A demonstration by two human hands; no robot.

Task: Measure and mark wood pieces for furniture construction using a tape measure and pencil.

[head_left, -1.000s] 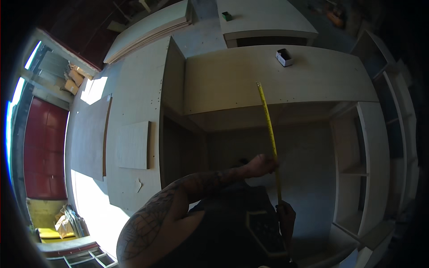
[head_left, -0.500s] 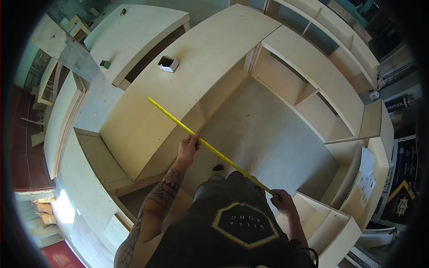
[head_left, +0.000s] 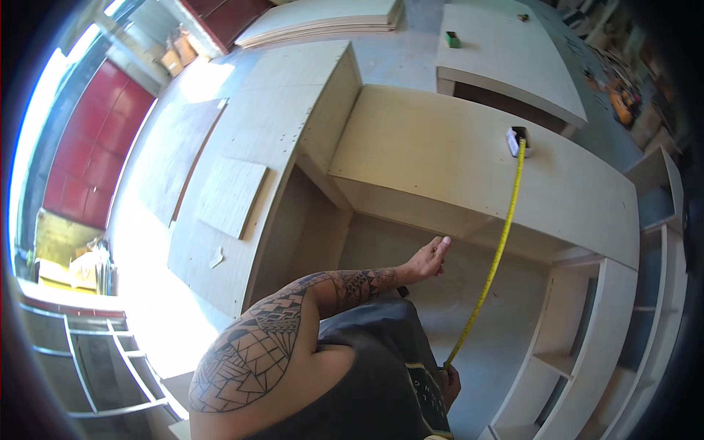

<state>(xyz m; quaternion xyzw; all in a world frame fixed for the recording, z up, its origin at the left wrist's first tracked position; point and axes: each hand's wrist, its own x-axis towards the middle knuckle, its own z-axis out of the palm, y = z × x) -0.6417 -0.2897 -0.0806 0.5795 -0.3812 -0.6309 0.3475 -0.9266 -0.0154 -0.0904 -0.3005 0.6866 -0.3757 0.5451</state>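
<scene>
A yellow tape measure [head_left: 500,253] runs its blade up from my right hand [head_left: 452,384], which is closed on its near end beside my shirt. The far end of the blade reaches over a small open box [head_left: 517,142] on the long plywood cabinet [head_left: 440,139]. The tape's case is hidden at my right hand. My left hand [head_left: 427,261] is apart from the blade, in front of the cabinet's near edge. It holds nothing, its fingers loosely bent and partly apart.
At left stands another plywood cabinet [head_left: 301,95] with a loose board [head_left: 233,196] on top. Open-fronted shelving [head_left: 609,323] lies at right. Behind, a pale cabinet [head_left: 506,55] carries a small green box [head_left: 452,39]. Stacked sheets [head_left: 323,26] lie at the back.
The view has swung left. My left hand has let go of the tape blade and moved away from it. The blade's far end now reaches the small box; my right hand still holds the near end.
</scene>
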